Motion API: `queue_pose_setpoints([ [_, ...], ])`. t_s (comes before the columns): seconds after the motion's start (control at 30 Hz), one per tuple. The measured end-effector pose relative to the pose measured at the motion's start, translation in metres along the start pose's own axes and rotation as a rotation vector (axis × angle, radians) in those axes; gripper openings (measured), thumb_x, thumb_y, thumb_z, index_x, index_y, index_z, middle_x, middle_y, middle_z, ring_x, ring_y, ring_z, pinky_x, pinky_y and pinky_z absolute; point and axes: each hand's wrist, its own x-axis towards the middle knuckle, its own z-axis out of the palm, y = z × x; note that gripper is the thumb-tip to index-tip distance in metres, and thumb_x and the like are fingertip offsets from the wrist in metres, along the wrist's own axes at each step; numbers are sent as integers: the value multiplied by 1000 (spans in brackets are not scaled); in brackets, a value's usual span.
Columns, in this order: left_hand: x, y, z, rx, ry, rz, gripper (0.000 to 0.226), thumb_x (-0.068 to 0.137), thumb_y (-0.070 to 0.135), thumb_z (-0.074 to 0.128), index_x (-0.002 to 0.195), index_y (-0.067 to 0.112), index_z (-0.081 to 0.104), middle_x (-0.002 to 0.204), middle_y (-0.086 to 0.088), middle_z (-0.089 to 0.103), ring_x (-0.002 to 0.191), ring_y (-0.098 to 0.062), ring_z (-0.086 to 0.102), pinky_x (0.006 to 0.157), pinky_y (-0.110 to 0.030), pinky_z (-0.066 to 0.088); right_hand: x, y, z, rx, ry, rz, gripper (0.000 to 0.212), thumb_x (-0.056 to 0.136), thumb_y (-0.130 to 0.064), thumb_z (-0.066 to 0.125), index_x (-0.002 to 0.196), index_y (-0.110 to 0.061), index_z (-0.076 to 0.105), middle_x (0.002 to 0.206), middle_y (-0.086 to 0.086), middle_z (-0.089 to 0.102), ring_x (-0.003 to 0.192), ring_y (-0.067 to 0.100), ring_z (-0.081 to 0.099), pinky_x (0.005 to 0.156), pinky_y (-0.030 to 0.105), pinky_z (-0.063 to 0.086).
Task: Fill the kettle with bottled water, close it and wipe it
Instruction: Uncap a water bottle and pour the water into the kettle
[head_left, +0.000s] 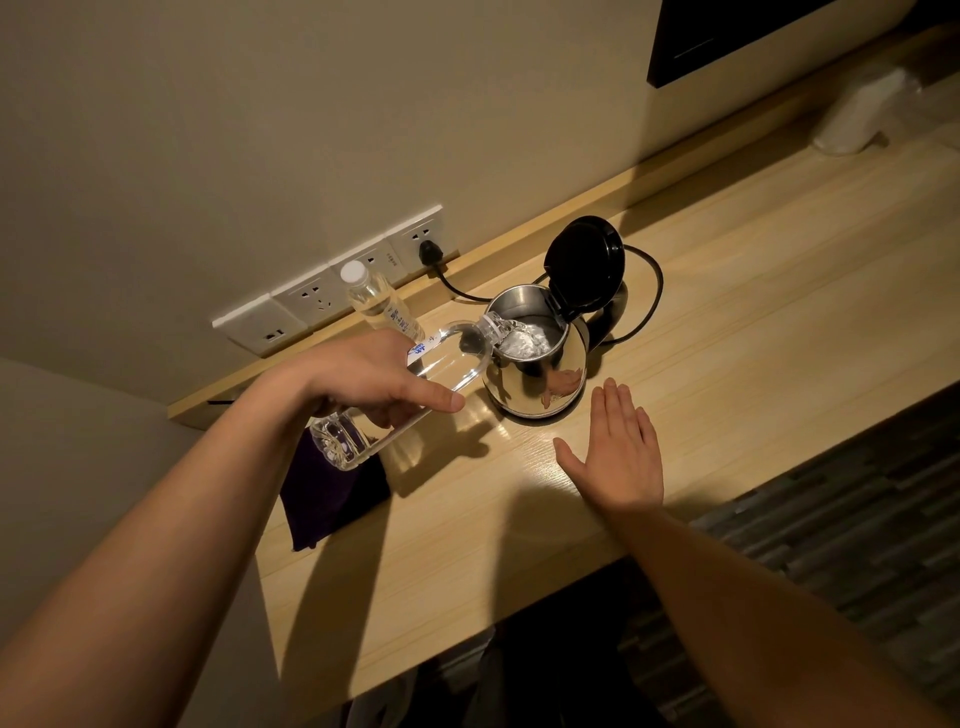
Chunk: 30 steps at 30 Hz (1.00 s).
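Note:
A steel kettle stands on the wooden desk with its black lid flipped up. My left hand grips a clear water bottle, tipped nearly flat with its neck over the kettle's rim. Water streams into the kettle. My right hand lies flat on the desk just in front of the kettle, fingers together, holding nothing. A dark purple cloth lies on the desk under my left wrist.
A second capped bottle stands by the wall sockets. The kettle's black cord runs from a plug behind the kettle. A white object sits far right. The desk's front edge drops to a dark floor.

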Motion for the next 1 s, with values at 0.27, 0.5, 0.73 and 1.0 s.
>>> queue_pose_setpoints([
  [0.27,-2,8,1,13,-6,-33,71,66,55,82,111,1,70,104,-25,76,78,-32,72,68,-37,58,-1,0,0,3,-2,5,93,96,-72,34,164,-9,22,173,10,17,161,23,12,128,43,17],
  [0.5,-2,11,-1,13,0,-63,61,69,50,83,103,1,72,86,-16,75,70,-25,72,60,-31,55,-1,-1,-3,-4,-11,2,93,96,-72,32,165,-10,20,174,9,15,161,23,10,129,43,16],
  [0.73,-2,14,-3,67,4,-64,56,69,56,80,93,6,74,76,-9,75,60,-19,70,56,-28,52,-2,-1,-6,-1,-17,1,93,97,-71,32,165,-9,19,174,9,13,162,22,8,129,43,15],
  [1.0,-1,17,-5,83,-9,-71,48,69,58,80,80,12,73,69,-5,73,55,-15,68,56,-27,52,-1,-1,-4,-6,-14,3,93,96,-72,31,164,-9,20,174,9,14,161,22,9,129,42,15],
])
